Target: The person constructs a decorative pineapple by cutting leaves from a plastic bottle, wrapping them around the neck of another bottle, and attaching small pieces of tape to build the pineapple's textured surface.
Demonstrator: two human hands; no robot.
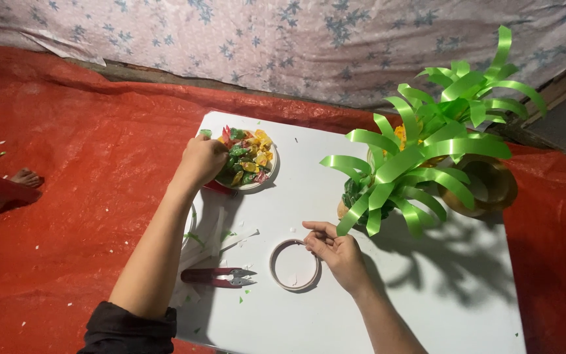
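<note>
Nearest, small red-handled snips (pixel 221 277) lie on the white table (pixel 427 314) amid paper scraps, untouched. Just beyond, right hand (pixel 335 249) pinches the rim of a thin white ring (pixel 294 264), thumb and fingertips pressed on its upper right edge; ring lies flat on the table, looks light, a bit flexible, likely to bend if squeezed, so best taken at the rim with a light pinch. Farther, left hand (pixel 201 159) reaches into a white plate (pixel 266 180) of small wrapped sweets (pixel 247 157), red, green, yellow; fingers curled over the pile's left edge, cannot tell if one is gripped. Wrappers probably crinkly, slippery, light; pick singly by fingertip. Farthest right, curled green ribbon-leaf ornaments (pixel 427 151) stand on round bases, springy, easily creased. Red sheet (pixel 67 196) covers the floor; a bare foot (pixel 24 177) at far left.
</note>
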